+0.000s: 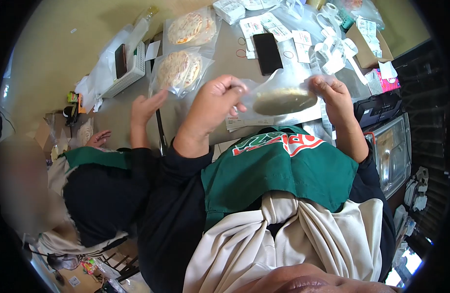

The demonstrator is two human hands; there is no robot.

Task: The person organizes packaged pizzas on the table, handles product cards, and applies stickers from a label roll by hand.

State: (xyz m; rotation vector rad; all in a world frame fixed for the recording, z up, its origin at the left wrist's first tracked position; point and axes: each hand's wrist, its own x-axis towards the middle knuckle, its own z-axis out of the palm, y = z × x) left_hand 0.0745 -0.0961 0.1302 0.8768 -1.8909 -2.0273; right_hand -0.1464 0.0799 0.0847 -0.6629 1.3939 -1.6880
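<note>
A clear plastic bag with a round, flat, pale item (285, 101) inside hangs between my two hands, above the table's near edge. My left hand (216, 102) pinches the bag's left side, its fingers curled. At the bag's upper right corner, my right hand (331, 93) grips the plastic between thumb and fingers. Printed sheets (249, 122) lie under the bag. Just beyond it rests a black phone (267, 53). Bagged pizzas (180, 70) lie to the left of my left hand, with another bagged pair (192, 28) behind them.
A co-worker at the left has a hand (146, 110) near the bagged pizzas. Farther left stands a white basket (129, 73) with a phone on it. Label strips (332, 53), a cardboard box (371, 46) and a glass-lidded appliance (391, 151) are on the right.
</note>
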